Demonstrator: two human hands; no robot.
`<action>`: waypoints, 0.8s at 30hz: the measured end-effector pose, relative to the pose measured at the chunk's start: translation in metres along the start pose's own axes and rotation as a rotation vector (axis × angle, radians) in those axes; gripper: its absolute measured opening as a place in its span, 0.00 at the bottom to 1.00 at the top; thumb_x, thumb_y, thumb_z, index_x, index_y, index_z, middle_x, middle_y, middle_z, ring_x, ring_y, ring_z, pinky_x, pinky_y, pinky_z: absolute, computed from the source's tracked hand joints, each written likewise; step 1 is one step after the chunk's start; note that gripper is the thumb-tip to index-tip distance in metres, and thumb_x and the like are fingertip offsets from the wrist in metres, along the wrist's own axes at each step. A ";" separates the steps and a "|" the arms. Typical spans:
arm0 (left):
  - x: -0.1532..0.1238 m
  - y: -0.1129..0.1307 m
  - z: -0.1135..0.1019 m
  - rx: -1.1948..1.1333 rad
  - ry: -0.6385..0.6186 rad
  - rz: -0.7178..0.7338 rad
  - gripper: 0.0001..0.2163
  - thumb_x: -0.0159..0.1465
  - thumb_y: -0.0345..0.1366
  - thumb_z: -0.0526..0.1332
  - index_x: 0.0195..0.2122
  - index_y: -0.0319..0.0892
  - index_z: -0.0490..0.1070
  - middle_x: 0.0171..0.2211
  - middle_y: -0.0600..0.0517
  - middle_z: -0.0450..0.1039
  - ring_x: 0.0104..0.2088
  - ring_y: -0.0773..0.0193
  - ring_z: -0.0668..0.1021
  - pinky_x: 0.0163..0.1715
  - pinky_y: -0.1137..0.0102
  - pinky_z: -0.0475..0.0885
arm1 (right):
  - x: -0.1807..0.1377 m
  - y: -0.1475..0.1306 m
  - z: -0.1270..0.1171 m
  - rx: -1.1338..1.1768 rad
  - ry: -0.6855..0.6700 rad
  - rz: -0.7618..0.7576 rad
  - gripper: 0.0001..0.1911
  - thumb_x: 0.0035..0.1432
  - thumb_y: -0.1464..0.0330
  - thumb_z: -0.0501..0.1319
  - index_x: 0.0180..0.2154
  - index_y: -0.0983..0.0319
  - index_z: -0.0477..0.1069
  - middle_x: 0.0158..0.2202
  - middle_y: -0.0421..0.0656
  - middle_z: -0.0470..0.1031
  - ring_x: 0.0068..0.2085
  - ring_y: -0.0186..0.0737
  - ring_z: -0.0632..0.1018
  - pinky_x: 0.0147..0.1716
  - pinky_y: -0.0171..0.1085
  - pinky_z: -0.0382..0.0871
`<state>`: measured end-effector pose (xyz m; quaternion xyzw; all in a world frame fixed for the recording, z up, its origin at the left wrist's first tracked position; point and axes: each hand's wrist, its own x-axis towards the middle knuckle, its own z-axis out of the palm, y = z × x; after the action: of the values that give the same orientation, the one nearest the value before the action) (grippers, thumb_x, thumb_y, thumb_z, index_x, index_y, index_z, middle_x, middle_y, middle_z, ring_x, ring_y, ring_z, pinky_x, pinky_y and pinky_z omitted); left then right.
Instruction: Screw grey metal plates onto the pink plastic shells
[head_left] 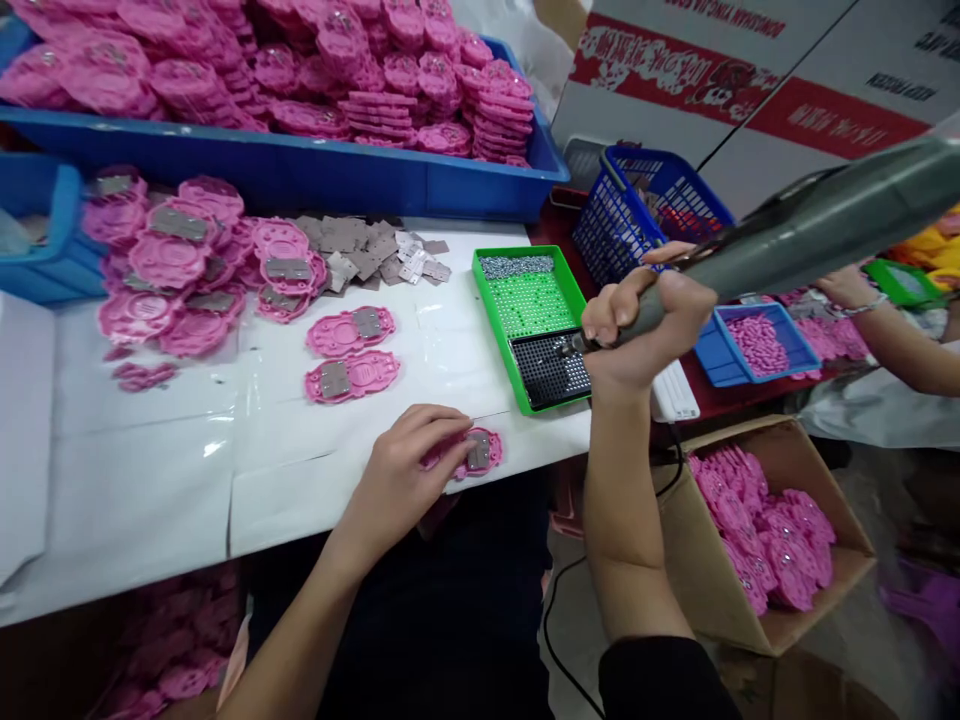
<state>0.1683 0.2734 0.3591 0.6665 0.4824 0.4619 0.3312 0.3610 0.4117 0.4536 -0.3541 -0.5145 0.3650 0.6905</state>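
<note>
My left hand (409,470) presses down on a pink plastic part (480,452) with a grey metal plate, at the front edge of the white table (150,480). Its fingers curl over the part. My right hand (645,320) is wrapped round a grey electric screwdriver (810,225). The driver's tip rests over the black screw grid (551,368) in the green tray (529,295), which also carries a heap of small silver screws.
Two more plated pink parts (351,352) lie mid-table, a pile of them (187,260) at left, loose metal plates (367,255) behind. A blue bin (315,175) holds stacked pink parts. A cardboard box (757,540) of parts stands right. Another person's arm (892,335) reaches in.
</note>
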 end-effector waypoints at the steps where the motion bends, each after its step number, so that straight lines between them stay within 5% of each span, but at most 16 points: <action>1: 0.000 0.002 0.001 0.000 0.034 0.007 0.06 0.69 0.34 0.65 0.46 0.46 0.79 0.44 0.46 0.80 0.45 0.56 0.81 0.46 0.60 0.79 | -0.008 -0.008 0.004 0.007 -0.042 -0.017 0.18 0.52 0.49 0.65 0.36 0.52 0.64 0.16 0.30 0.50 0.13 0.30 0.54 0.13 0.37 0.49; 7: -0.001 0.020 0.004 0.171 0.217 0.125 0.07 0.70 0.33 0.64 0.47 0.47 0.79 0.43 0.47 0.81 0.44 0.57 0.80 0.46 0.58 0.77 | -0.058 -0.046 0.031 0.147 -0.239 0.010 0.07 0.59 0.61 0.64 0.37 0.55 0.68 0.15 0.30 0.58 0.11 0.30 0.57 0.10 0.35 0.56; 15: -0.004 0.034 0.017 0.180 0.114 0.127 0.04 0.70 0.34 0.65 0.41 0.46 0.80 0.39 0.51 0.83 0.41 0.59 0.79 0.42 0.60 0.74 | -0.074 -0.065 0.027 0.206 -0.369 0.112 0.05 0.59 0.64 0.63 0.38 0.55 0.68 0.16 0.30 0.62 0.12 0.31 0.61 0.12 0.34 0.60; 24: -0.009 0.037 0.027 -0.022 0.205 0.126 0.04 0.69 0.33 0.66 0.43 0.46 0.80 0.39 0.50 0.83 0.41 0.59 0.80 0.42 0.61 0.75 | -0.076 -0.075 0.018 0.225 -0.423 0.110 0.05 0.61 0.64 0.62 0.40 0.55 0.72 0.18 0.32 0.62 0.14 0.30 0.63 0.14 0.35 0.63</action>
<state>0.2051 0.2532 0.3801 0.6409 0.4658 0.5530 0.2577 0.3383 0.3116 0.4880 -0.2180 -0.5835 0.5232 0.5816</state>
